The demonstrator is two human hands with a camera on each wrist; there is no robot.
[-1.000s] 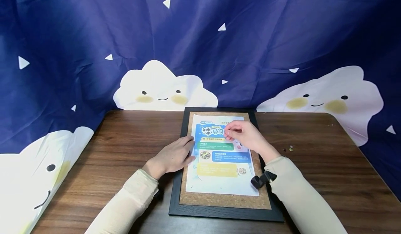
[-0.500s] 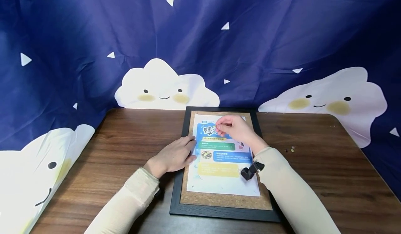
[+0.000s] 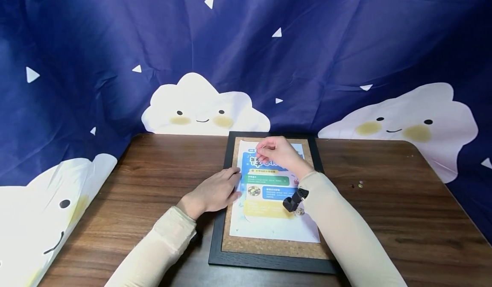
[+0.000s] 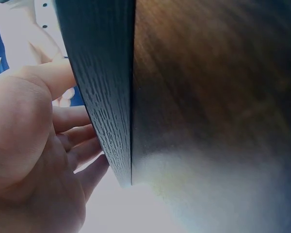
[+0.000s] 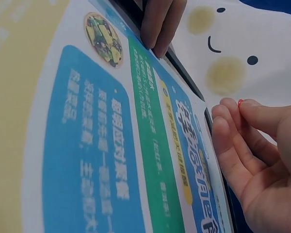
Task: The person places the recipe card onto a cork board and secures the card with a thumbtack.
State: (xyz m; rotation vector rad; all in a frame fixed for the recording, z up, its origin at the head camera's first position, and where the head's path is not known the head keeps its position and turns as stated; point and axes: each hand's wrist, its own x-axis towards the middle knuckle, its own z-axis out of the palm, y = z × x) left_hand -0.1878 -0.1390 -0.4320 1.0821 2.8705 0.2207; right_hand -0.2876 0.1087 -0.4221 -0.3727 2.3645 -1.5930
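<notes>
A printed poster (image 3: 274, 229) lies on a cork board (image 3: 269, 246) with a black frame (image 3: 269, 261). My left hand (image 3: 215, 191) rests across the frame's left side, fingers extended and fingertips at the poster's left edge. In the left wrist view those fingers (image 4: 77, 138) lie over the frame's edge. Above the poster's upper part, my right hand (image 3: 278, 152) pinches a tiny red thumbtack (image 5: 240, 103) between thumb and index finger. Only a sliver of the thumbtack shows; the rest is hidden by the fingertips. The right hand covers part of the poster's title.
Several tiny tacks (image 3: 360, 185) lie on the brown wooden table (image 3: 396, 210) to the right of the board. A blue curtain (image 3: 246, 43) with white clouds hangs behind the table and down its left side. A black wrist camera (image 3: 294, 200) hangs over the poster from the right sleeve.
My right hand has moved left and slightly away from me across the poster's upper part, still pinching. My left hand stays at the frame's left side.
</notes>
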